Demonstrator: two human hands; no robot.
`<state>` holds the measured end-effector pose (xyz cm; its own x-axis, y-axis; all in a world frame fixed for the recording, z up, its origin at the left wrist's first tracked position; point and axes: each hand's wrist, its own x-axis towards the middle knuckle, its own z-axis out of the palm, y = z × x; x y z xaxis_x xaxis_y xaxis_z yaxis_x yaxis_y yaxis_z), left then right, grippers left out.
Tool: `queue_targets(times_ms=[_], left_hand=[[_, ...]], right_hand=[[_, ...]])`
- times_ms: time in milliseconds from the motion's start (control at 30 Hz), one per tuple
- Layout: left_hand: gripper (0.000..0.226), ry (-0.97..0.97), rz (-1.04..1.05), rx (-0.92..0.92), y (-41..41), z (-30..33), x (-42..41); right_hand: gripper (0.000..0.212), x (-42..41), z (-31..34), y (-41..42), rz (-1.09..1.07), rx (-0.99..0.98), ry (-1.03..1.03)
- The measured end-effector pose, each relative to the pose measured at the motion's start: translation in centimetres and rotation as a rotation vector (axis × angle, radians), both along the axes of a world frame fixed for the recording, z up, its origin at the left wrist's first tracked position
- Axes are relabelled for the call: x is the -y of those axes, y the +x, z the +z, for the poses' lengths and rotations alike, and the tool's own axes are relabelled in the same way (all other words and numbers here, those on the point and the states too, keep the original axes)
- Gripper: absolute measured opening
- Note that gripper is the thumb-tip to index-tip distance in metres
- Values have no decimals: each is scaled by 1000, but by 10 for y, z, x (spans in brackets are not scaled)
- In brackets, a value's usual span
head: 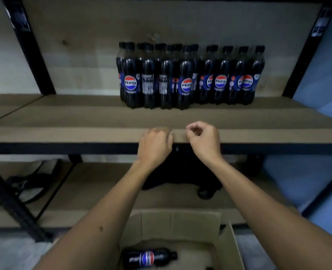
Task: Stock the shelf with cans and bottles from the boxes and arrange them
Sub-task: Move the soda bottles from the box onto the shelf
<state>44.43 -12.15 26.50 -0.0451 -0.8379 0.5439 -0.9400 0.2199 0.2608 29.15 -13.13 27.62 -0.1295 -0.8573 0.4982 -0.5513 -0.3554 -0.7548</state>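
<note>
Nearest us, the cardboard box point(227, 248) sat at the bottom edge with one Pepsi bottle point(148, 258) lying on its side in it; long axis ran left to right, cap to the right; it lay well below and nearer than both hands, between the two forearms, slightly left of centre. We judged the left hand point(154, 146) the closer one for the pickup, though either would have needed to drop straight down and back toward us; a grasp across the body from above looked right, since the bottle lay flat.

Further out, both hands were at the front edge of the middle shelf point(64, 121), close together but apart; left hand's fingers curled loosely over the edge, holding nothing; right hand point(204, 139) raised a little, fingers curled toward the thumb, nothing visible between them. Both wrists were extended, forearms reaching forward and up.

Farthest, the stocked bottles point(190, 76) stood upright at the shelf's back, centre-right, in rows; shelf board to their left was bare.
</note>
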Motion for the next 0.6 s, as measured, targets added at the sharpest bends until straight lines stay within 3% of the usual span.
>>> queue_targets(times_ms=[67, 167, 267, 433, 600], left_hand=[[33, -153, -69, 34, 5, -25, -22], [57, -185, -135, 88, 13, -63, -46], [48, -159, -182, 23, 18, -101, -63], [35, 102, -195, -76, 29, -180, -78], [28, 553, -107, -119, 35, -250, -90]], right_hand=[[10, -27, -17, 0, 26, 83, -55], [11, -62, -63, -7, 48, 130, 19], [13, -86, -126, -28, -6, 107, 243], [22, -120, -231, -65, -178, 72, 720], [16, -139, -302, -82, -195, 28, 1147]])
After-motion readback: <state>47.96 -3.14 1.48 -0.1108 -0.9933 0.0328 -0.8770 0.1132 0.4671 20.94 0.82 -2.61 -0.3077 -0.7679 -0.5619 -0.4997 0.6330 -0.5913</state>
